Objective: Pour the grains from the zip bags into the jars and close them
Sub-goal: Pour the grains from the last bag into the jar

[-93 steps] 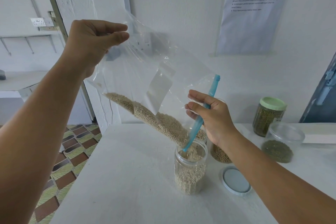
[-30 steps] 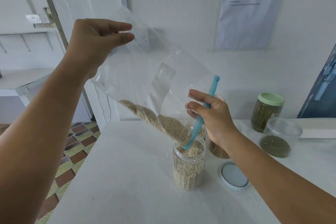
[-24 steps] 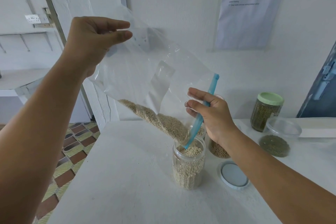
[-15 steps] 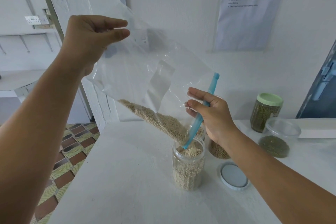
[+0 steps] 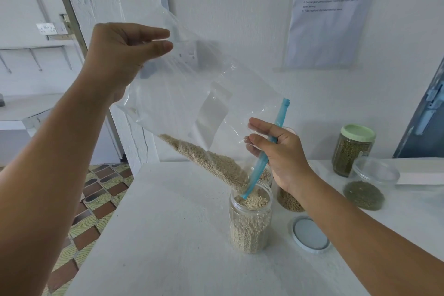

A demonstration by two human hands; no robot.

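A person is tipping a clear zip bag (image 5: 192, 94) across the middle of the frame, pouring pale grains (image 5: 211, 163) into an open jar (image 5: 251, 221) that is standing on the white bench (image 5: 168, 235) at lower centre. The left hand (image 5: 125, 55), at upper left, is pinching the bag's raised bottom corner between thumb and fingers, while the right hand (image 5: 281, 151), at centre right, is gripping the blue zip strip (image 5: 269, 146) beside the mouth, whose low end is dipping just inside the jar's rim. The jar is looking nearly full, with grains heaped close to its neck, and a wedge of grain is lying along the bag's lower edge. Its pale blue lid (image 5: 310, 234) is lying flat on the bench just right of the jar. A second jar (image 5: 287, 199) of tan grains is standing partly hidden behind the right wrist; a green-lidded jar (image 5: 353, 149) and a clear tub (image 5: 370, 182) of dark green grains are sitting at far right. The film is likely thin, limp and slippery, the load light and shifting, so holding the stiffer zip strip and an opposite corner is probably giving the best control; the plastic jar, being light, could be tipping if the bag drags on its rim
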